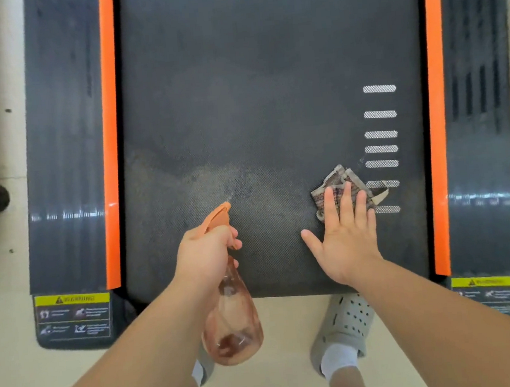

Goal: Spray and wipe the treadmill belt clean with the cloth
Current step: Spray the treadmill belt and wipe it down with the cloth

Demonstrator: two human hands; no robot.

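Looking down, head view: the left hand grips the neck of a translucent orange spray bottle, fingers curled round it at the trigger, nozzle aimed forward over the near middle of the treadmill belt. The right hand lies flat, fingers straight and slightly spread, fingertips pressing a folded patterned cloth onto the near right part of the belt. The cloth overlaps a column of white dashes printed there. Orange strips border the belt on both sides. A yellow warning label marks each near deck corner. A grey perforated clog stands on the pale floor just beside the belt's end.
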